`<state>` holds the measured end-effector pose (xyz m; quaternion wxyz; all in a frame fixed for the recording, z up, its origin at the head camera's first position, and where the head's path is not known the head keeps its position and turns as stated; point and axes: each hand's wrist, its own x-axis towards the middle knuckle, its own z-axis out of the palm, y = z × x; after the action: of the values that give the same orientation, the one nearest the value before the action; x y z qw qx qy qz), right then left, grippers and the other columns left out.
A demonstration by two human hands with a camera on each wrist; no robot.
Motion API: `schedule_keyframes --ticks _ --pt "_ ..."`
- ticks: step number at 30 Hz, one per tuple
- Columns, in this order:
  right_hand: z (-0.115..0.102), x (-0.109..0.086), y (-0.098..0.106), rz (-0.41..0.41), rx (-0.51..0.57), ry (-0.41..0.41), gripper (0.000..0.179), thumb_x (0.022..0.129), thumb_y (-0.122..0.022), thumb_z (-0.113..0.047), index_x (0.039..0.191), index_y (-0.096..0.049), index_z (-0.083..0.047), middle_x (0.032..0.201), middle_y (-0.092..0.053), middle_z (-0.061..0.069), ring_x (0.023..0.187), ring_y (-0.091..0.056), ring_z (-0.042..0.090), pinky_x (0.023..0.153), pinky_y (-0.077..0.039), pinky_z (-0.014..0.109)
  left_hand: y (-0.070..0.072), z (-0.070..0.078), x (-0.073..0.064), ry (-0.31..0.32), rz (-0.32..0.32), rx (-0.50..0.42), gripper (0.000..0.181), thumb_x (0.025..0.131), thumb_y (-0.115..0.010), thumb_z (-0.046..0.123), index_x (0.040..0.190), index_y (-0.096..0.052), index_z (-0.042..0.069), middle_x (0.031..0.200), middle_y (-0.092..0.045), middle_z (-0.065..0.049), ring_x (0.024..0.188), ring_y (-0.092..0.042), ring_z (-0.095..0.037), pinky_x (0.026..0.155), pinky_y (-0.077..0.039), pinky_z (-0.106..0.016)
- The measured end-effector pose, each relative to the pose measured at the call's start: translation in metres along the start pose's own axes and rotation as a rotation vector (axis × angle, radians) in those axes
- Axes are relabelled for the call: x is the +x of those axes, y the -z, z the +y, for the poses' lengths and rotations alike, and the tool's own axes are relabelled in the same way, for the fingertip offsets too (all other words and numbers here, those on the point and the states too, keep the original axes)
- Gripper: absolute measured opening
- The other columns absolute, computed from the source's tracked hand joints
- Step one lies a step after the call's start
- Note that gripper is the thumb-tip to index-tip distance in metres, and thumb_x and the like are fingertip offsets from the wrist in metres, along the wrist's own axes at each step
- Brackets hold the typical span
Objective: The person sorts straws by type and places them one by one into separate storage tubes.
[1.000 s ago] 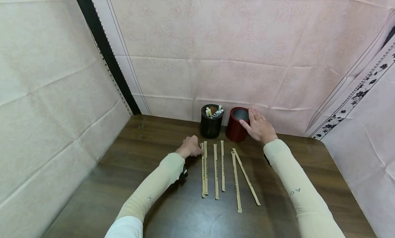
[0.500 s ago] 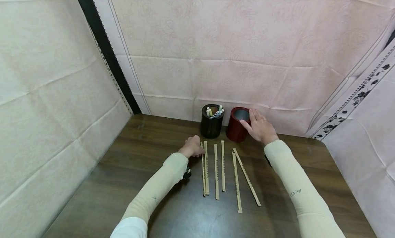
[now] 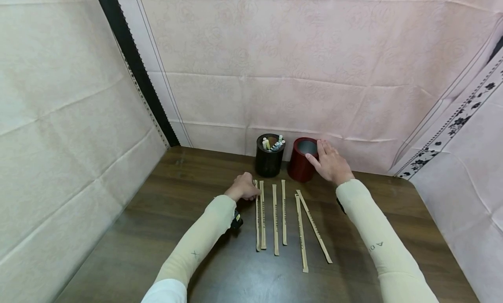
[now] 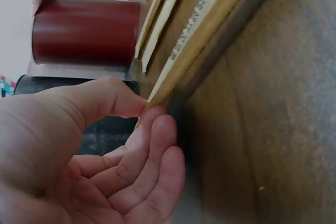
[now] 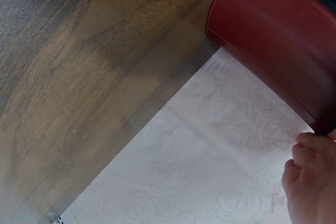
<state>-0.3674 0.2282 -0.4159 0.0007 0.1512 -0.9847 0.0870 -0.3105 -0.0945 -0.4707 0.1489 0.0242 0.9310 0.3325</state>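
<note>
My left hand [image 3: 242,187] pinches the far end of the leftmost thin paper-wrapped stick [image 3: 257,228] between thumb and fingertips. In the left wrist view this stick [image 4: 195,30], with dark print along it, casts a shadow on the wood beneath. Beside it, several similar sticks [image 3: 275,220] lie on the table, the two rightmost slanting. With fingers and thumb extended, my right hand [image 3: 332,163] rests at the rim of a dark red cylindrical holder [image 3: 300,168]. The right wrist view shows its fingertips [image 5: 314,141] at that holder's rim.
Left of the red holder stands a black holder [image 3: 269,163] with several pale, capped pens or sticks [image 3: 267,142] inside. Both sit against a pale cloth backdrop [image 3: 220,102] along the far edge of the brown wooden table [image 3: 165,233]. Cloth also hangs at both sides.
My left hand has shifted slightly right and then back left with the pinched stick, which now lies a little apart from its neighbour. My right hand stays at the red holder.
</note>
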Motion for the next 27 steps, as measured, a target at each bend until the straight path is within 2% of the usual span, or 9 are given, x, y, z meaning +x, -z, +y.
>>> schedule_keyframes --ticks 4,9,13,17,21,24,27 --pt "0.000 -0.001 0.000 -0.002 -0.002 -0.003 0.097 0.108 -0.019 -0.071 0.168 -0.005 0.004 0.176 -0.007 0.027 0.165 -0.007 0.043 0.134 -0.012 0.057 0.006 0.001 -0.002 -0.043 0.028 0.003 0.029 0.095 -0.076 0.021 0.071 -0.077 0.005 0.065 -0.074 -0.004 0.065 -0.075 -0.023 0.065 -0.059 -0.031" --pt "-0.001 -0.001 0.001 -0.001 -0.002 -0.001 0.096 0.108 -0.019 -0.070 0.168 -0.006 0.004 0.176 -0.008 0.027 0.165 -0.007 0.042 0.134 -0.012 0.057 0.017 0.004 -0.005 -0.091 0.096 -0.003 0.031 0.095 -0.075 0.023 0.071 -0.081 0.004 0.061 -0.073 0.000 0.065 -0.073 -0.022 0.073 -0.056 -0.032" --pt "-0.002 -0.001 0.001 0.004 0.005 0.002 0.096 0.109 -0.020 -0.069 0.168 -0.007 0.005 0.176 -0.008 0.027 0.165 -0.007 0.043 0.134 -0.012 0.057 0.031 0.010 -0.009 -0.154 0.155 -0.012 0.032 0.095 -0.075 0.023 0.071 -0.082 0.003 0.062 -0.074 0.001 0.066 -0.069 -0.017 0.076 -0.055 -0.034" --pt "-0.002 -0.001 0.001 0.005 0.007 0.004 0.096 0.109 -0.020 -0.069 0.167 -0.006 0.005 0.176 -0.008 0.027 0.165 -0.006 0.043 0.134 -0.011 0.057 0.047 0.018 -0.015 -0.215 0.220 -0.002 0.028 0.094 -0.075 0.024 0.071 -0.082 0.009 0.064 -0.075 0.003 0.069 -0.068 -0.015 0.078 -0.055 -0.036" --pt "-0.001 -0.001 0.000 0.005 0.006 0.003 0.096 0.109 -0.020 -0.070 0.168 -0.006 0.005 0.176 -0.008 0.027 0.165 -0.007 0.043 0.134 -0.011 0.057 0.065 0.030 -0.021 -0.267 0.285 -0.010 0.023 0.092 -0.076 0.022 0.071 -0.079 0.013 0.065 -0.075 0.003 0.064 -0.064 -0.014 0.070 -0.053 -0.032" --pt "-0.001 0.000 0.000 0.006 0.004 0.004 0.096 0.109 -0.020 -0.070 0.168 -0.006 0.005 0.176 -0.008 0.027 0.165 -0.007 0.043 0.134 -0.012 0.057 0.078 0.039 -0.025 -0.311 0.320 -0.032 0.020 0.091 -0.075 0.019 0.074 -0.079 0.010 0.067 -0.076 -0.001 0.058 -0.061 -0.011 0.062 -0.050 -0.027" --pt "0.000 0.000 0.000 0.007 0.001 0.005 0.095 0.109 -0.021 -0.069 0.168 -0.007 0.005 0.176 -0.009 0.027 0.165 -0.008 0.043 0.134 -0.012 0.057 0.092 0.052 -0.030 -0.349 0.348 -0.054 0.015 0.090 -0.073 0.015 0.081 -0.080 0.005 0.075 -0.079 -0.007 0.060 -0.064 -0.011 0.060 -0.051 -0.024"
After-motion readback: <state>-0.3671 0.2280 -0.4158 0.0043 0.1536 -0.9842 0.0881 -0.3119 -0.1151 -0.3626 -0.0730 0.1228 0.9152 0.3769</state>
